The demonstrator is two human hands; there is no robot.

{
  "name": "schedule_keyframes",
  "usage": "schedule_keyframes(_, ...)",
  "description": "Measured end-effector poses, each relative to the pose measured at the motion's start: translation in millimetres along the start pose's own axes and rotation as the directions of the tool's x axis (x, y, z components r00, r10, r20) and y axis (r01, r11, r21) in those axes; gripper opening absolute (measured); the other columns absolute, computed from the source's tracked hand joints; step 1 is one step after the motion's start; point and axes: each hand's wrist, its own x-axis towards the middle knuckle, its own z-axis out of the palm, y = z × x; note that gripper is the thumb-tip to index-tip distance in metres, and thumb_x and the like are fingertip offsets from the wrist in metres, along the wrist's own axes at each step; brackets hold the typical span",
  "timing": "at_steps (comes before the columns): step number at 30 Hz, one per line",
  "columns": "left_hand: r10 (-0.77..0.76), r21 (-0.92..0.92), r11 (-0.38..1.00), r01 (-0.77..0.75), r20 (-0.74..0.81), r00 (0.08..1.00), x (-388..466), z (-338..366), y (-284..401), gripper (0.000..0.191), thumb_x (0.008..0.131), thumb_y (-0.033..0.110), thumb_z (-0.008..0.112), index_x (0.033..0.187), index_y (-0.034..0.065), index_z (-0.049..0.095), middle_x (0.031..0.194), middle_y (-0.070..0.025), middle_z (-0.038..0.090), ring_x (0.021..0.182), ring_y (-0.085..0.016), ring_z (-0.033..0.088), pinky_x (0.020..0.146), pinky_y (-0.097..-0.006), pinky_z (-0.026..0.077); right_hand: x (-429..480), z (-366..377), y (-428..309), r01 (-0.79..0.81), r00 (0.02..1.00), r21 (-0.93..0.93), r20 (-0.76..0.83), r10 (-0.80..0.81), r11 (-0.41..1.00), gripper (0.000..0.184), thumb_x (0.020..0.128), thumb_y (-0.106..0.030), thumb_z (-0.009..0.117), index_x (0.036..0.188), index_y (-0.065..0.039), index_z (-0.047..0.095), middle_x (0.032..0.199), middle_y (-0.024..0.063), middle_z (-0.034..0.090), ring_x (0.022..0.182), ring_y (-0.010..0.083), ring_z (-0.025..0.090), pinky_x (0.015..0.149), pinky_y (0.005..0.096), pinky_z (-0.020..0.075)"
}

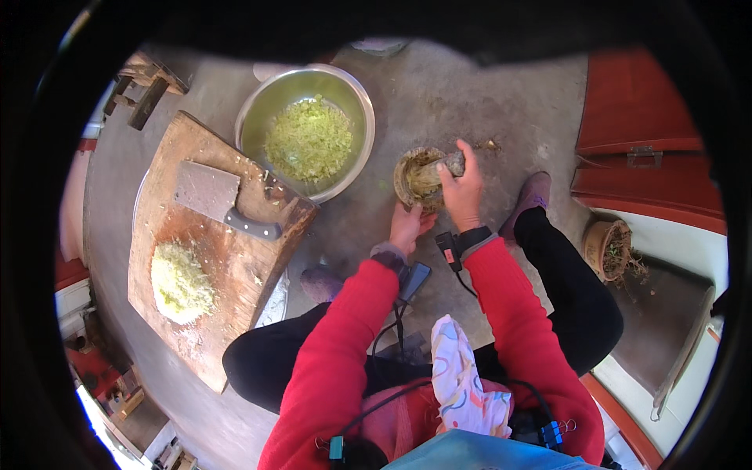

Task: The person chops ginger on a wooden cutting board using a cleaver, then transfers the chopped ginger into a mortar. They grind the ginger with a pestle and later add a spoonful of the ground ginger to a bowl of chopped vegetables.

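My right hand (pixel 463 191) grips a stone pestle (pixel 451 164), whose lower end leans into a round mortar (pixel 402 179) of rough stone or wood. My left hand (pixel 408 228) holds the near side of the mortar, its fingers partly hidden beneath the rim. Some yellowish-brown mash coats the inside of the mortar; the pestle and my right hand hide part of it. To the left, a steel basin (pixel 365 138) holds a mound of chopped pale green vegetable (pixel 308 140).
A thick wooden chopping board (pixel 235 294) stands left, bearing a cleaver (pixel 208 191) and a chopped pile (pixel 181 283). A wooden stool (pixel 150 97) stands at the upper left. Red doors (pixel 640 106) and a plant pot (pixel 598 251) are right. Cables hang from my wrists.
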Motion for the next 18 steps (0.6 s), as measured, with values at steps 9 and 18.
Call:
schedule_keyframes(9, -0.039, -0.054, 0.998, 0.04, 0.016, 0.999, 4.6, 0.7, -3.8, 0.031, 0.103, 0.01, 0.04, 0.134, 0.0114, 0.037, 0.111, -0.0104, 0.065, 0.083, -0.018, 0.069, 0.065, -0.0295, 0.058, 4.3, -3.6, -14.2, 0.221, 0.955, -0.178, 0.24, -0.176, 0.959, 0.055, 0.076, -0.012, 0.07, 0.129, -0.009, 0.056, 0.113, 0.0182, 0.063, 0.1, 0.0378, 0.061, 0.09, 0.0426, 0.0478)
schedule_keyframes(18, 0.026, 0.042, 0.999, -0.022, -0.092, 0.995, 14.8, -17.9, 8.0, 0.042, 0.099, 0.013, 0.052, 0.137, 0.0122, 0.035, 0.115, -0.0127, 0.061, 0.085, -0.021, 0.067, 0.072, -0.0336, 0.058, 4.8, -2.4, -1.6, 0.152, 0.972, -0.11, 0.195, -0.129, 0.982, 0.056, 0.078, -0.008, 0.07, 0.131, -0.007, 0.055, 0.124, 0.0152, 0.062, 0.114, 0.0313, 0.059, 0.097, 0.0385, 0.046)
